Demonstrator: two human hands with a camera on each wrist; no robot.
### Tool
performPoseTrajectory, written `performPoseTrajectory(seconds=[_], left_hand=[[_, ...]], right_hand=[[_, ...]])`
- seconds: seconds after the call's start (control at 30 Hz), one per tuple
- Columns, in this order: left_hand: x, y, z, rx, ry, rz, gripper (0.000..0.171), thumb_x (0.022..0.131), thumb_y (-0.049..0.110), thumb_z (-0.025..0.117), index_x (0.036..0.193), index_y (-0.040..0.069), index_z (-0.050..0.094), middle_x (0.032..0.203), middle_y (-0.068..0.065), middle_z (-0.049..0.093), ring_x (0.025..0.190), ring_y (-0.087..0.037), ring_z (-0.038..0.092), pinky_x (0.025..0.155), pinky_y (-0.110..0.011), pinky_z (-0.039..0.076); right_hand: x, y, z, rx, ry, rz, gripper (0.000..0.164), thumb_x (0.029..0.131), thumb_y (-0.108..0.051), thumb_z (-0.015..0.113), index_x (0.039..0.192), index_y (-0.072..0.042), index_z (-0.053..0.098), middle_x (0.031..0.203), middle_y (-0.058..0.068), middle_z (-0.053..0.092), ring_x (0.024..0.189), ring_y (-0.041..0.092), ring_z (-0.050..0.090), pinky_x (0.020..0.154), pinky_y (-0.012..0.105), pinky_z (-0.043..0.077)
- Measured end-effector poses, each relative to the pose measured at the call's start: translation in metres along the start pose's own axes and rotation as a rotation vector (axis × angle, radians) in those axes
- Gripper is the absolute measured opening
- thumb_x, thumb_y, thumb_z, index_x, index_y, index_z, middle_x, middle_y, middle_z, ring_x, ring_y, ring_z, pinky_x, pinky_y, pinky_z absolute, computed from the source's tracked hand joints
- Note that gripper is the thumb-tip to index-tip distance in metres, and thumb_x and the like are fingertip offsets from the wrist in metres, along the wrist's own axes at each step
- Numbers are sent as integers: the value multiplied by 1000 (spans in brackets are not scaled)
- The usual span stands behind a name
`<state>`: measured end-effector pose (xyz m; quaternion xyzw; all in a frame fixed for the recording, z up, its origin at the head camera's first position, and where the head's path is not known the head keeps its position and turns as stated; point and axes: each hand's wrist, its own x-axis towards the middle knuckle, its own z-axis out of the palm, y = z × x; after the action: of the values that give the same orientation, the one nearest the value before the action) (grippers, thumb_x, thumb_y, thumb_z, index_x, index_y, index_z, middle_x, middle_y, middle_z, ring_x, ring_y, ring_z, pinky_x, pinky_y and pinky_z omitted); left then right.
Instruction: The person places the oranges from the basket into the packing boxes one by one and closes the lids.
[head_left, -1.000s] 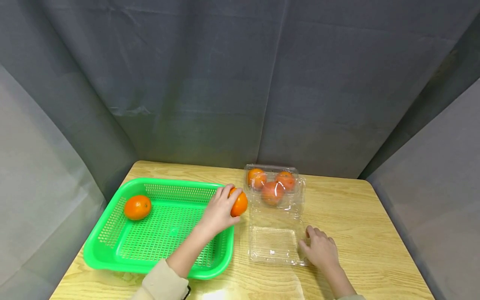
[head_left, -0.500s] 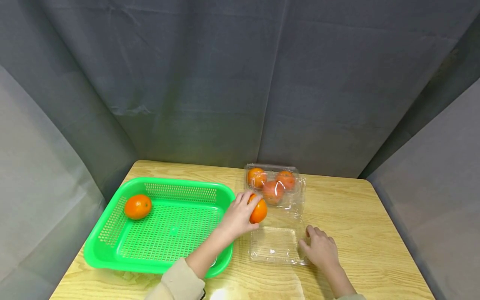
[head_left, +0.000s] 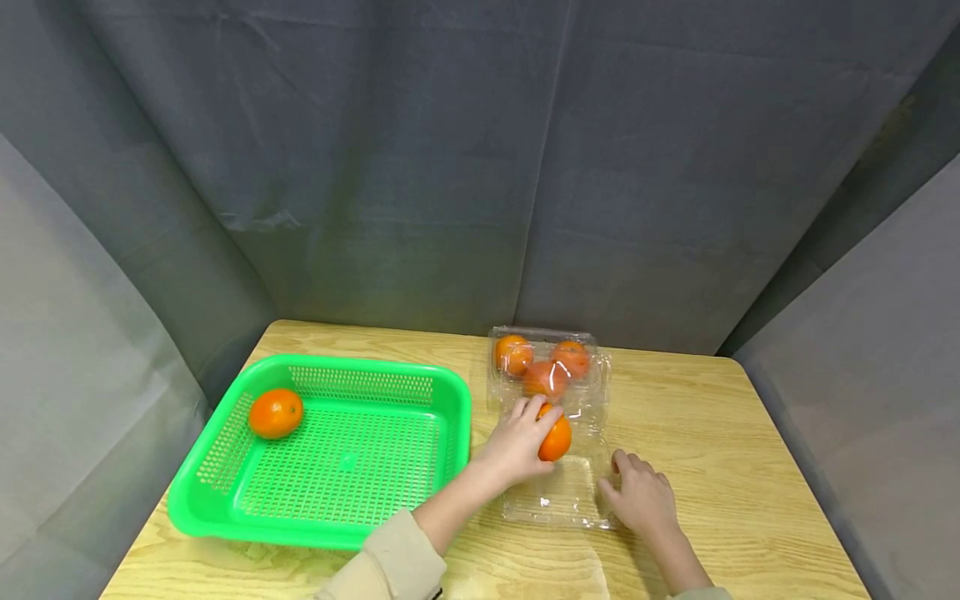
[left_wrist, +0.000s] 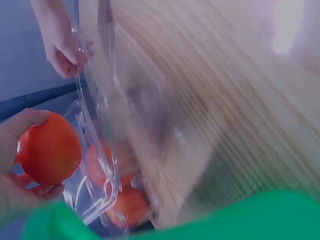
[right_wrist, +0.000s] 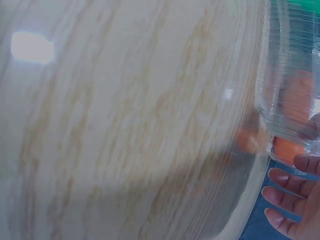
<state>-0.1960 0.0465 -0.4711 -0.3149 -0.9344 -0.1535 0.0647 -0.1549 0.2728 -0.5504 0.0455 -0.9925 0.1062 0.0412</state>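
Note:
An orange (head_left: 555, 437) is in my left hand (head_left: 516, 443), gripped between the thumb and curled fingers. It is held over the middle of an opened clear plastic clamshell box (head_left: 555, 504). Three oranges, one of them the front orange (head_left: 545, 379), sit in the box's far half. In the left wrist view, the held orange (left_wrist: 51, 148) shows beside the plastic rim. My right hand (head_left: 641, 500) rests at the right edge of the near half, thumb over the edge. In the right wrist view its fingers (right_wrist: 287, 200) are spread and loosely bent.
A green plastic basket (head_left: 442, 379) stands on the left of the wooden table (head_left: 697, 433), with one orange (head_left: 276, 413) in its far left corner. Grey curtains (head_left: 405, 183) enclose the table at the back and sides.
My left hand has carried the orange rightward from the basket's right rim to over the plastic box. The right hand has stayed at the box's edge.

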Motion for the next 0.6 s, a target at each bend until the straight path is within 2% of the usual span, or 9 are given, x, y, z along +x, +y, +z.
performPoseTrajectory(seconds=[0.1,0.3,0.6], left_hand=[[4,7,6,-3,-26,4,75,65,36,80,130,19,47,132,-6,40,115,-22,41,89,-35,45],[9,16,17,9,-62,7,78,65,36,79,133,20,45,132,-6,40,114,-20,41,92,-33,43],[12,20,39,54,-85,21,78,65,38,78,132,22,44,131,-3,40,114,-19,42,92,-32,43]], right_hand=[[1,0,0,-4,-2,10,29,83,-34,59,93,-8,53,83,5,57,70,24,55,73,58,44],[2,-1,0,-9,28,20,28,81,-34,60,91,-9,53,80,4,56,69,24,54,63,49,45],[1,-1,0,-2,24,19,28,81,-34,60,91,-9,53,80,4,56,72,26,56,68,54,45]])
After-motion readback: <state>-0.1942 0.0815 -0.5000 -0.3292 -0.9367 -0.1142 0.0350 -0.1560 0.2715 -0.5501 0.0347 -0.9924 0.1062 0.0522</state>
